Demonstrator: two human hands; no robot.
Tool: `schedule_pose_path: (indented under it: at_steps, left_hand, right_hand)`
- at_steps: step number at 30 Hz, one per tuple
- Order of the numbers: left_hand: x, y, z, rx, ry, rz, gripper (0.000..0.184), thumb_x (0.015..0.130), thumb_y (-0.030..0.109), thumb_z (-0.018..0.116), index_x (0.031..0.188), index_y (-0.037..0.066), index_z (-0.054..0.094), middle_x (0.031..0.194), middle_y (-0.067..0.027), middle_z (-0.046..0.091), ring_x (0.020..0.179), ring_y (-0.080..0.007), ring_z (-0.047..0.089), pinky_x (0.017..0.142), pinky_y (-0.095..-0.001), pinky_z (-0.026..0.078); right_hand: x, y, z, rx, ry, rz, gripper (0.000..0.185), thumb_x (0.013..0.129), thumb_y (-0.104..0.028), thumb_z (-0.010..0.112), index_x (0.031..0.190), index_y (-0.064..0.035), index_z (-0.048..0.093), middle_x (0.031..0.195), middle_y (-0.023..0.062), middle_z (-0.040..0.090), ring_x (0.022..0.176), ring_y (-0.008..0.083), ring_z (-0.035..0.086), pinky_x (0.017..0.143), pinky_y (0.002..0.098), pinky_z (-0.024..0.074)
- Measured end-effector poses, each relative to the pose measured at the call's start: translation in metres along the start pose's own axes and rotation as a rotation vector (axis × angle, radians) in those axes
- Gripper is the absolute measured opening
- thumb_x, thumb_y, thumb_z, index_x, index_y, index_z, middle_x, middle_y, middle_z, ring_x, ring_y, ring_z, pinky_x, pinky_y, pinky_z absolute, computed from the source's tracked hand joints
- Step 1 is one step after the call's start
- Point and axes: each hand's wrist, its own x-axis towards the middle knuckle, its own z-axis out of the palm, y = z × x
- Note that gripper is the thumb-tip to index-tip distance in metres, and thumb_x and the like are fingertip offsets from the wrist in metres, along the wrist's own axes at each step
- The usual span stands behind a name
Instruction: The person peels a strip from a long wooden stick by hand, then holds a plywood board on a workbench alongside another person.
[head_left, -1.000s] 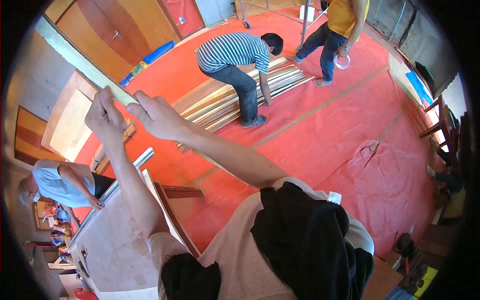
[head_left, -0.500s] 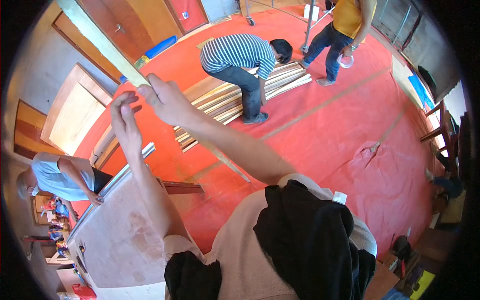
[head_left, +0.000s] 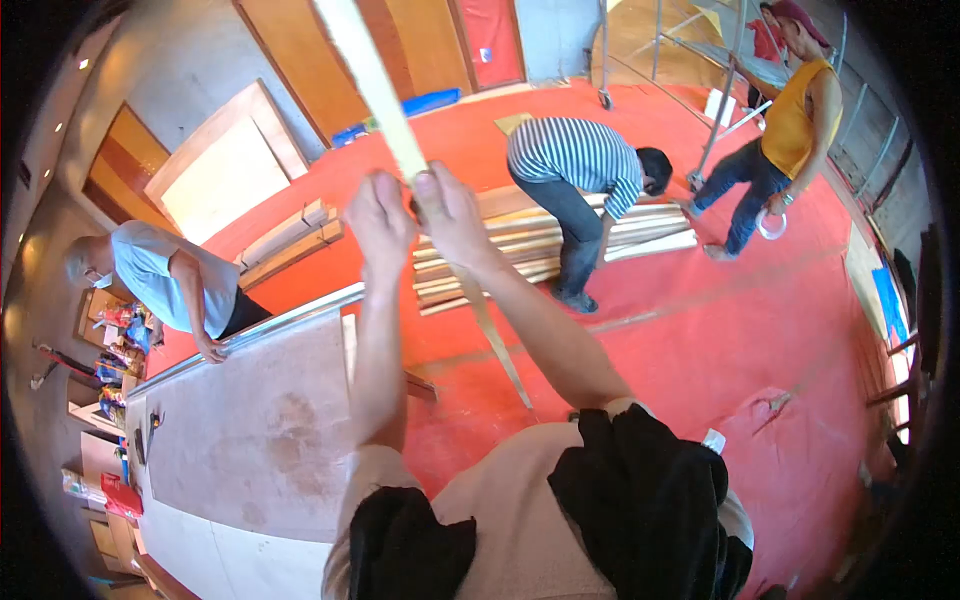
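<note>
Strip (head_left: 378, 90), tilted toward 11 o'clock, is gripped by right hand (head_left: 455, 220), left hand (head_left: 380, 225) curled closed alongside, hold unclear; best steadied two-handed, both ends watched.

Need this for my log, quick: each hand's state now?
Left hand: curled closed; can't tell whether it holds anything.
Right hand: closed, holding the wooden strip.

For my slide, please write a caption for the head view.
Right hand gripping a long strip while a person in stripes bends over slats.

A red floor sheet (head_left: 690, 400), wrinkly in places, with a pile of long wooden strips (head_left: 525, 246) flat on it.
</note>
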Motion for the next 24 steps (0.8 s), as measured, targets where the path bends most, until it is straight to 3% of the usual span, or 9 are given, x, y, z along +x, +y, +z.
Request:
schedule_pose_path:
  at_steps: [4,6,9,12,16,17,19,21,24]
  left_hand:
    - [-0.054,-0.037,0.004,-0.199,0.059,-0.355,0.033,0.1,0.016,0.04,0.071,0.003,0.034,0.053,-0.0061,0.038,0.048,-0.0155,0.033,0.046,-0.0341,0.03]
    - [-0.071,-0.071,-0.003,-0.096,-0.07,-0.454,0.027,0.1,0.016,0.043,0.079,0.0,0.045,0.063,-0.0085,0.05,0.056,-0.0155,0.045,0.051,-0.0319,0.038]
    - [-0.031,-0.047,-0.017,0.004,-0.124,-0.249,0.022,0.101,0.018,0.045,0.106,-0.001,0.052,0.082,-0.0051,0.056,0.074,-0.011,0.054,0.064,-0.0265,0.046]
    - [0.045,-0.007,-0.024,-0.173,-0.07,-0.169,0.025,0.097,0.019,0.052,0.115,0.0,0.054,0.099,-0.0142,0.063,0.088,-0.0226,0.061,0.074,-0.0325,0.048]
    - [0.191,0.056,-0.04,-0.218,0.095,-0.111,0.038,0.097,0.036,0.053,0.106,-0.001,0.055,0.081,-0.0131,0.062,0.077,-0.0163,0.06,0.064,-0.0327,0.047]
    - [0.227,0.068,-0.043,-0.185,0.085,-0.159,0.042,0.099,0.039,0.045,0.106,-0.002,0.053,0.093,-0.0119,0.062,0.074,-0.0164,0.063,0.059,-0.0288,0.052]
    - [0.295,0.055,-0.042,-0.014,0.112,-0.08,0.051,0.097,0.047,0.045,0.103,-0.003,0.053,0.09,-0.0122,0.062,0.071,-0.0164,0.064,0.055,-0.0279,0.051]
    - [0.325,0.067,-0.043,-0.127,0.129,-0.043,0.057,0.095,0.052,0.047,0.091,-0.004,0.055,0.068,-0.0159,0.057,0.068,-0.0263,0.061,0.065,-0.0393,0.046]
    - [0.357,0.06,-0.045,0.014,0.136,0.104,0.048,0.098,0.045,0.044,0.09,-0.001,0.053,0.074,-0.0084,0.058,0.06,-0.0131,0.055,0.051,-0.0276,0.044]
  right_hand:
    - [0.016,0.001,-0.027,0.044,0.086,0.15,0.031,0.102,-0.031,0.04,0.094,-0.0027,0.05,0.061,0.0012,0.045,0.052,0.0095,0.044,0.047,0.0295,0.0379]
    - [0.021,0.013,-0.038,-0.018,0.097,0.145,0.029,0.102,-0.03,0.04,0.093,-0.0038,0.049,0.06,0.0016,0.044,0.052,0.0077,0.042,0.046,0.0274,0.036]
    - [0.018,-0.005,-0.028,-0.022,0.068,0.057,0.031,0.102,-0.031,0.039,0.089,-0.0037,0.046,0.059,0.0015,0.042,0.05,0.0085,0.04,0.045,0.0273,0.0346]
    - [0.01,-0.003,-0.02,0.007,0.037,0.064,0.032,0.102,-0.031,0.039,0.087,-0.003,0.045,0.057,0.0016,0.041,0.049,0.0089,0.04,0.044,0.0274,0.034]
    - [0.006,-0.013,-0.011,0.011,0.02,0.07,0.033,0.102,-0.03,0.038,0.086,-0.0027,0.044,0.057,0.0017,0.041,0.048,0.0089,0.039,0.044,0.0274,0.034]
    - [0.007,-0.013,-0.011,0.004,0.014,0.066,0.032,0.102,-0.03,0.038,0.086,-0.0027,0.044,0.057,0.0017,0.041,0.048,0.0089,0.039,0.044,0.0275,0.0341]
    - [0.006,-0.008,-0.01,0.006,0.003,0.076,0.031,0.102,-0.029,0.038,0.086,-0.0027,0.044,0.058,0.0019,0.042,0.049,0.0089,0.04,0.045,0.0277,0.0347]
    - [0.003,-0.009,-0.012,0.015,-0.012,0.085,0.03,0.102,-0.028,0.038,0.086,-0.0026,0.044,0.059,0.0022,0.042,0.05,0.009,0.04,0.045,0.0279,0.0354]
    - [-0.002,-0.018,-0.015,0.036,-0.024,0.092,0.029,0.102,-0.026,0.038,0.086,-0.0027,0.044,0.059,0.0024,0.043,0.051,0.0093,0.041,0.046,0.0284,0.0361]
